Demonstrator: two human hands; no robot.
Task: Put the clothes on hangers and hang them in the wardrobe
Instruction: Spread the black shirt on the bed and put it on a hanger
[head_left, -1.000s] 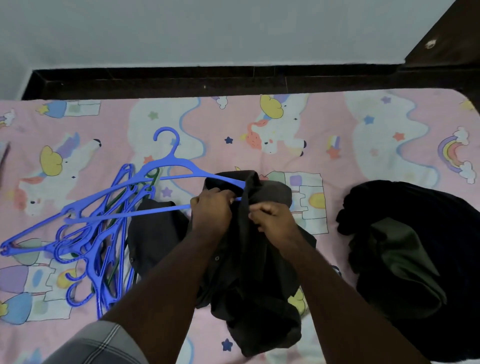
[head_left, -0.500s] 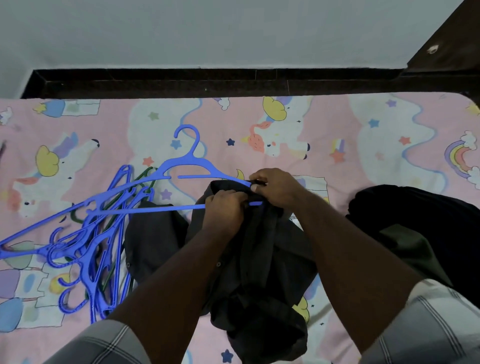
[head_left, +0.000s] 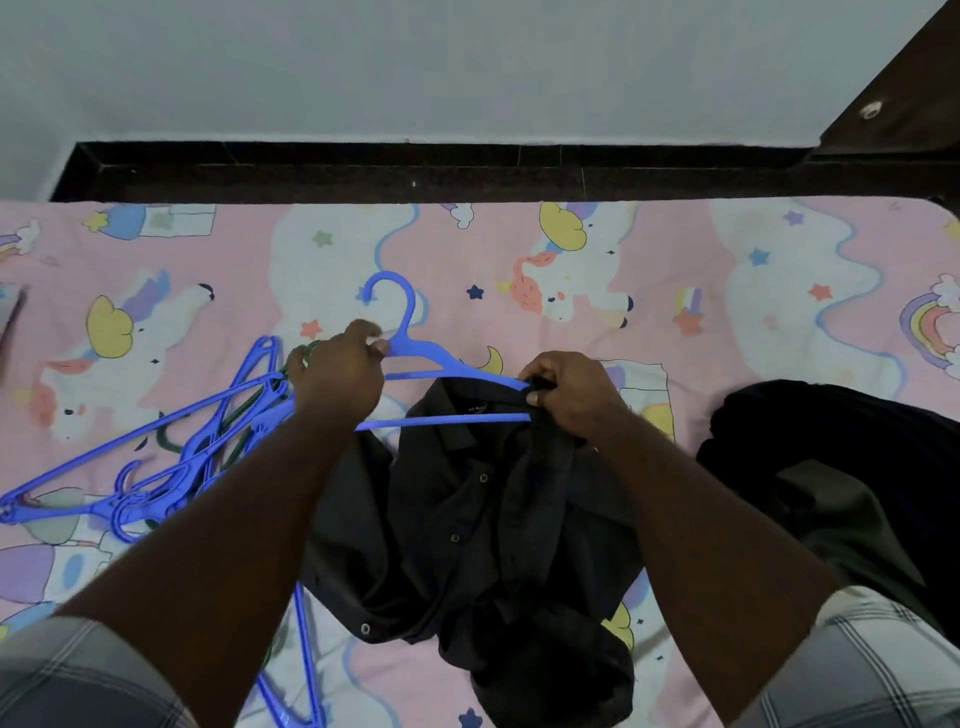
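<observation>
Left hand (head_left: 337, 376) at 10 o'clock of the frame's middle, fingers curled round the neck of a blue plastic hanger (head_left: 415, 353), just below its hook. Right hand (head_left: 569, 397) at 1 o'clock, thumb and fingers pinching the collar of a dark grey buttoned shirt (head_left: 467, 519) against the hanger's right arm tip. Hanger's right shoulder tucked inside the collar; its lower bar stretched across the open neck of the shirt, label showing. Rest of the shirt crumpled toward 6 o'clock on a pink bed sheet with unicorn and rainbow print (head_left: 675, 270). Tangled heap of more blue plastic hangers (head_left: 171, 457) at 9 o'clock on the sheet, touching the held hanger's left arm, a dark green one among them. Pile of black and olive clothes (head_left: 841, 478) at 3 o'clock, apart from the shirt. Plaid sleeves (head_left: 857, 670) at both lower corners. Dark wooden bed frame (head_left: 415, 171) along 12 o'clock, below a pale wall.
</observation>
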